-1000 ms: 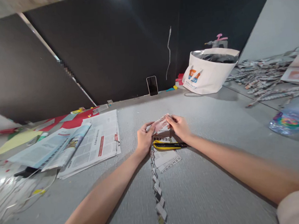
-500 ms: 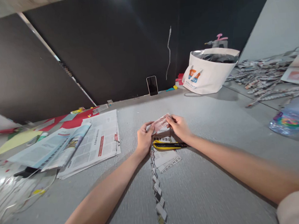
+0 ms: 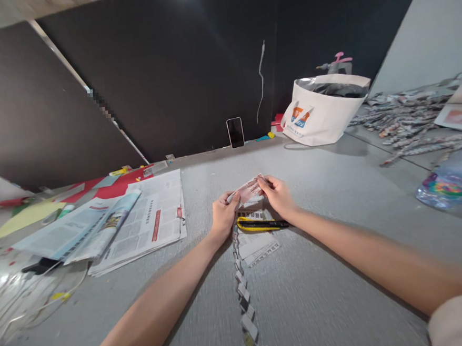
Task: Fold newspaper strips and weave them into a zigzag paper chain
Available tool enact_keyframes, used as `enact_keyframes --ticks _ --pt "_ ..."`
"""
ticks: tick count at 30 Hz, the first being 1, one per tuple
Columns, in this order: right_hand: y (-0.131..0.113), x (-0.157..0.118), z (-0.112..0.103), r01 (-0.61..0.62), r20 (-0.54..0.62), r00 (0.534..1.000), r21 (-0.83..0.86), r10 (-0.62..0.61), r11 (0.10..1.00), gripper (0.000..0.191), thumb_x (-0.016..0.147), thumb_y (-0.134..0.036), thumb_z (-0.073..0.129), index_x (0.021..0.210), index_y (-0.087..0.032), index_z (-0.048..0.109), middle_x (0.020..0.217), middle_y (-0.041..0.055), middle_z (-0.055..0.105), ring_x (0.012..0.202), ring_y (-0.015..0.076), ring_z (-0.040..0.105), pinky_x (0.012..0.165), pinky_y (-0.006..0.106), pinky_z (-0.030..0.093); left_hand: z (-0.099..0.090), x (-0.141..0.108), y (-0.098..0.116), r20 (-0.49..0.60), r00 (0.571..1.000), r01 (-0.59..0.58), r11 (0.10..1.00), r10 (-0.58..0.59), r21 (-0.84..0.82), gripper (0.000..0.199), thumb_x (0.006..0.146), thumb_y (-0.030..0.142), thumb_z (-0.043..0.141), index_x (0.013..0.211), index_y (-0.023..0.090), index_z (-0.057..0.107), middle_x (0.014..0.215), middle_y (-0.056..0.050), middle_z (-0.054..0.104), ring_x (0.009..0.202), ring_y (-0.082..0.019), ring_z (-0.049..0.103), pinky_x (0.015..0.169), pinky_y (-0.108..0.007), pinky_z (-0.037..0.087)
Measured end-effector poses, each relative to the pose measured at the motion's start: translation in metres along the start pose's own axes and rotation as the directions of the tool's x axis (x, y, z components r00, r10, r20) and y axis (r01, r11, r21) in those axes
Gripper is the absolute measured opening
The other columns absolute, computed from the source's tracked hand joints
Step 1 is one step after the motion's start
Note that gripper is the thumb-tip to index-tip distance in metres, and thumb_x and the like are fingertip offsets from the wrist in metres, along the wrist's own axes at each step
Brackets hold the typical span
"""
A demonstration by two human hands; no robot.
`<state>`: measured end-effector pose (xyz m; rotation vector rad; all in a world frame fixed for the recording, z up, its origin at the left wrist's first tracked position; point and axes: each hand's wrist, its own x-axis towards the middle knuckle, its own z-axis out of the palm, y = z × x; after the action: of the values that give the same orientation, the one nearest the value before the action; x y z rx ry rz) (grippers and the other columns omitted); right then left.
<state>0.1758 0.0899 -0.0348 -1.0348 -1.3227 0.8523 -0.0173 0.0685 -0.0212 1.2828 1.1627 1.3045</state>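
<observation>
A small pinkish printed paper piece (image 3: 248, 190) is held just above the table between both hands. My left hand (image 3: 225, 211) pinches its left end, thumb on top. At its right end, my right hand (image 3: 277, 195) grips the edge between thumb and fingers. Below the hands lies a yellow and black utility knife (image 3: 260, 224), resting on cut newspaper pieces (image 3: 260, 245). A braided paper strip (image 3: 243, 293) runs from beside my left hand down to the bottom edge of the view.
Folded newspapers (image 3: 150, 215) lie on the left. A phone (image 3: 235, 132) leans against the dark panel. At the back right stands a white bag (image 3: 324, 111), with a pile of braided strips (image 3: 405, 118) and a clear plastic bottle (image 3: 453, 181) further right.
The paper piece has tilted slightly and its right end looks more bent. Both hands stay almost where they were.
</observation>
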Motion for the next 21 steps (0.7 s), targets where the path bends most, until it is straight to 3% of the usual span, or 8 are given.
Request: enact_keyframes --ticks 3,6,8,11,15,18,21 --pt "-0.001 -0.001 0.002 -0.043 -0.030 0.999 0.042 0.045 0.998 0.045 0.095 -0.063 0.062 0.112 -0.022 0.064 0.078 0.0023 0.068 0.066 0.0183 0.059 0.062 0.030 0.044 -0.001 0.002 -0.004 -0.034 0.999 0.029 0.999 -0.030 -0.022 0.056 0.075 0.064 0.083 0.098 0.012 0.078 0.079 -0.004 0.073 0.066 -0.015 0.062 0.060 -0.025 0.050" --pt "-0.004 -0.004 0.004 -0.014 -0.026 1.000 0.039 0.015 0.999 0.058 0.096 -0.061 0.063 0.140 -0.024 0.050 0.082 0.0025 0.072 0.064 0.0185 0.059 0.062 0.032 0.046 -0.001 0.006 -0.009 -0.072 0.992 0.093 0.985 -0.105 -0.147 0.056 0.073 0.061 0.086 0.099 0.013 0.075 0.078 -0.003 0.072 0.064 -0.013 0.062 0.063 -0.026 0.053" --pt "-0.006 -0.008 0.005 0.051 0.031 0.998 0.016 -0.051 0.999 0.060 0.099 -0.058 0.061 0.147 -0.025 0.046 0.093 0.0057 0.076 0.072 0.0203 0.066 0.070 0.034 0.052 -0.001 0.009 -0.011 -0.088 0.986 0.115 0.954 -0.144 -0.276 0.055 0.069 0.058 0.089 0.097 0.014 0.072 0.080 -0.002 0.072 0.066 -0.013 0.064 0.069 -0.028 0.056" --pt "-0.011 -0.013 0.005 0.162 0.221 0.964 -0.062 -0.145 0.985 0.051 0.104 -0.054 0.054 0.149 -0.029 0.054 0.126 0.0101 0.076 0.102 0.0251 0.073 0.093 0.041 0.057 0.000 0.012 -0.012 -0.097 0.981 0.120 0.921 -0.167 -0.369 0.053 0.066 0.054 0.092 0.095 0.016 0.071 0.082 -0.003 0.074 0.069 -0.014 0.067 0.075 -0.030 0.058" --pt "-0.013 -0.015 0.006 0.298 0.446 0.869 -0.127 -0.213 0.946 0.050 0.106 -0.050 0.052 0.153 -0.036 0.057 0.155 0.0042 0.060 0.142 0.0295 0.058 0.120 0.051 0.045 -0.001 0.011 -0.012 -0.054 0.990 0.108 0.954 -0.128 -0.281 0.052 0.071 0.057 0.087 0.098 0.015 0.073 0.085 -0.006 0.076 0.072 -0.017 0.069 0.072 -0.030 0.057" --pt "-0.011 -0.014 0.007 0.302 0.523 0.827 -0.102 -0.207 0.948 0.053 0.107 -0.051 0.051 0.158 -0.037 0.052 0.162 0.0009 0.053 0.152 0.0282 0.048 0.128 0.053 0.036 -0.002 0.008 -0.010 0.017 0.997 0.077 0.986 -0.075 -0.148 0.055 0.073 0.060 0.086 0.101 0.013 0.077 0.084 -0.006 0.076 0.071 -0.018 0.069 0.067 -0.028 0.054" --pt "-0.010 -0.013 0.007 0.251 0.543 0.824 -0.092 -0.163 0.964 0.054 0.108 -0.052 0.048 0.158 -0.035 0.052 0.162 0.0004 0.052 0.153 0.0268 0.046 0.130 0.052 0.033 -0.002 0.005 -0.007 0.066 0.997 0.032 0.998 -0.028 -0.055 0.053 0.074 0.060 0.086 0.099 0.013 0.079 0.084 -0.006 0.077 0.071 -0.017 0.068 0.065 -0.026 0.052"
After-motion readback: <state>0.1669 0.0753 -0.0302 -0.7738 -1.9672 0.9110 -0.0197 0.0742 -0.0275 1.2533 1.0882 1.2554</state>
